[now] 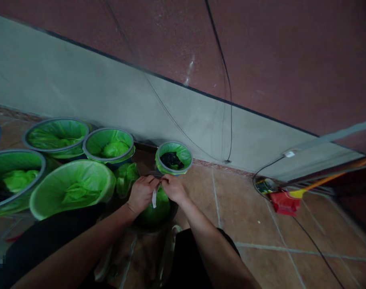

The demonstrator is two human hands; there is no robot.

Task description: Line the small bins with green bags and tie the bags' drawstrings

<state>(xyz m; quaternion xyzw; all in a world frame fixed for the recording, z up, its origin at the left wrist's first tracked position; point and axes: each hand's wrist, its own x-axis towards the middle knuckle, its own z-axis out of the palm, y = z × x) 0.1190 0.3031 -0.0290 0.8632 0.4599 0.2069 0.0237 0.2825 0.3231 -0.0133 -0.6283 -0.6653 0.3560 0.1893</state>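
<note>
My left hand [142, 194] and my right hand [174, 188] meet above a dark bin [151, 228] between my knees. The fingers of both hands are pinched together around the upper end of a narrow white strip [154, 199], whose lower end hangs free. Below it, a bulging green plastic bag [158, 210] fills the bin; my fingers hide whether the strip is joined to the bag. A crumpled green bag [126, 178] lies just left of my left hand. Beyond my right hand stands a small bin [174, 144] with a green liner and something black inside.
Left, several bins stand together with green liners, among them a pale green bin [110, 188] and a grey-rimmed bin [109, 130]. The wall [110, 96] runs behind them. On the tiled floor [243, 208] at right lie a red dustpan [286, 203] and a black cable [316, 251].
</note>
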